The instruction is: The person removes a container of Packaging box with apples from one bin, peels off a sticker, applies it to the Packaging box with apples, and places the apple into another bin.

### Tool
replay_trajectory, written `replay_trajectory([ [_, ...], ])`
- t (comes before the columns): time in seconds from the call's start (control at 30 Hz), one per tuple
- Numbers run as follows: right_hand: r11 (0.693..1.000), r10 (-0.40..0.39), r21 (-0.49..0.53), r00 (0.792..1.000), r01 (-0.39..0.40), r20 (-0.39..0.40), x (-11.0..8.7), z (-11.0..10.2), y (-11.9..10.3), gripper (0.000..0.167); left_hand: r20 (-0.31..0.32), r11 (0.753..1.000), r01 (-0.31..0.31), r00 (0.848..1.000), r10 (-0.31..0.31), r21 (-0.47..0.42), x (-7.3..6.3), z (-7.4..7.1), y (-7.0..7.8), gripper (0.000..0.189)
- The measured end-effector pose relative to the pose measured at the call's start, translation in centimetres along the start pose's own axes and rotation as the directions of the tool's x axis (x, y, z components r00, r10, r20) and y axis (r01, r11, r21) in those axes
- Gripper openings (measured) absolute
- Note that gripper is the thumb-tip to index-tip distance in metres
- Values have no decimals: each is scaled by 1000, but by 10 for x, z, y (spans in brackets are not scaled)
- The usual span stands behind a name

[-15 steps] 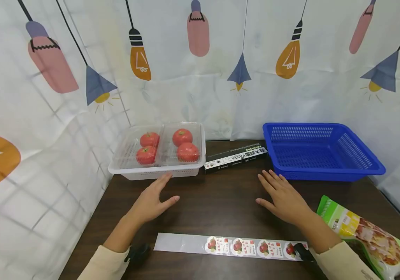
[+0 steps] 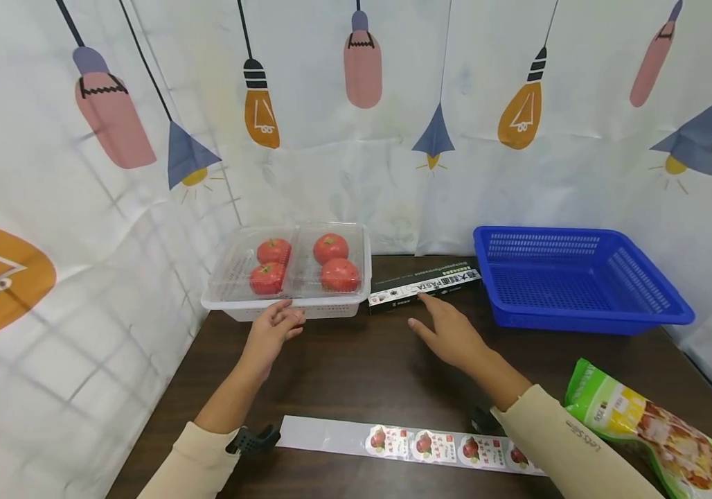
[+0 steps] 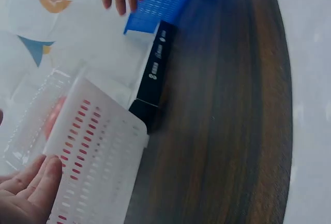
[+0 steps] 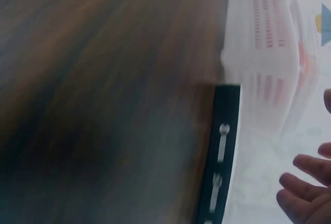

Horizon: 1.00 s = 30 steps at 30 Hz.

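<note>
At the back left stands a white slotted basket (image 2: pixel 331 310) holding two clear plastic packs (image 2: pixel 296 277) with tomatoes (image 2: pixel 340 275) inside. My left hand (image 2: pixel 271 338) is at the basket's front edge; in the left wrist view its fingertips (image 3: pixel 51 168) meet the basket's side just below the rim, fingers only slightly bent. My right hand (image 2: pixel 452 336) reaches over the table with fingers spread, holding nothing. Its fingertips overlap the front of a black-and-white pasta box (image 2: pixel 393 296) in the head view; whether they touch it I cannot tell.
Right of the box sits a blue slotted basket (image 2: pixel 580 322). A green food bag (image 2: pixel 661 430) lies at the right. Along the front runs a sticker strip (image 2: pixel 325 433) with several tomato labels, partly under the right sleeve. A printed curtain (image 2: pixel 381 173) hangs behind and at left.
My left hand has moved up to the front edge of the white basket, and its fingers have bent. My right hand has shifted left, away from the blue basket, towards the pasta box.
</note>
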State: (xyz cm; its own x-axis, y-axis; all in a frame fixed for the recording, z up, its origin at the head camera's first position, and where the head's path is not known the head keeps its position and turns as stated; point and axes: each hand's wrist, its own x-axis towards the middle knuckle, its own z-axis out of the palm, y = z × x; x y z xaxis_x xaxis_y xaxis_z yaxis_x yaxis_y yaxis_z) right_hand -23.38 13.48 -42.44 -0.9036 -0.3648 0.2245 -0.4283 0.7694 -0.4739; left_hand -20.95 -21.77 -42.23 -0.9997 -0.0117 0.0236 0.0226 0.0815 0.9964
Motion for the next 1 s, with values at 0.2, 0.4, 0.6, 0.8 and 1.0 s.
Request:
replay_trajectory([
  [0.2, 950, 89, 297, 996, -94, 29, 37, 15, -13, 60, 38, 969, 58, 998, -51, -239, 1, -4, 8, 63],
  [0.4, 844, 162, 514, 986, -152, 25, 65, 26, -27, 55, 67, 926, 106, 994, -87, -362, 4, -7, 11, 58],
  [0.6, 845, 125, 516, 990, -141, 66, 83, 30, -48, 64, 92, 866, 121, 992, -88, -485, 14, -12, 13, 37],
  [0.8, 861, 136, 479, 985, -169, 103, 96, 35, -59, 73, 106, 853, 142, 989, -102, -502, 21, -9, 16, 31],
  [1.0, 812, 172, 558, 984, -171, 51, 110, 37, -64, 69, 90, 881, 131, 991, -101, -455, 21, -8, 23, 30],
])
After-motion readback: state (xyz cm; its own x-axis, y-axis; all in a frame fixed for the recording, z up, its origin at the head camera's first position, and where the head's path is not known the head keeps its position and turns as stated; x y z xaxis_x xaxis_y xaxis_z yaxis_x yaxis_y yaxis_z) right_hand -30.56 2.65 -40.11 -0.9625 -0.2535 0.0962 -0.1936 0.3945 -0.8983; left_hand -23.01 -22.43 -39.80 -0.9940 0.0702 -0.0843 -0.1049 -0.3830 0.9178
